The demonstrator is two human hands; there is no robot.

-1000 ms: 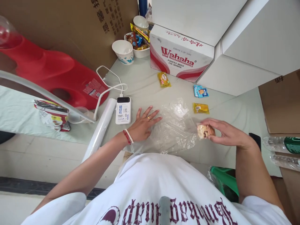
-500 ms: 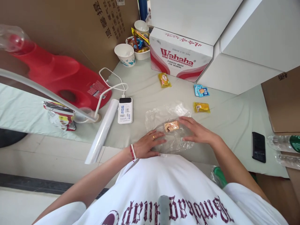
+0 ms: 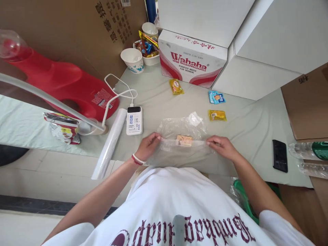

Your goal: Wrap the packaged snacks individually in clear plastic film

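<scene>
I have open bench (image 3: 251, 130) to the right of my right hand (image 3: 221, 147), bare as far as the black phone (image 3: 279, 155). Left of my left hand (image 3: 147, 146), the power bank (image 3: 134, 120) and film roll (image 3: 109, 143) sit close, crowding that side. The plastic sheet (image 3: 179, 124), pinched in both hands, spans the near edge. Beyond it 1 yellow packet (image 3: 217, 115) lies near. The Wahaha box (image 3: 192, 61) and white cartons (image 3: 256, 68) wall off the back.

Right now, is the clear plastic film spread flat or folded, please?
Partly folded: left hand and right hand pinch the film, its near edge raised over the snack; the far part lies flat.
</scene>
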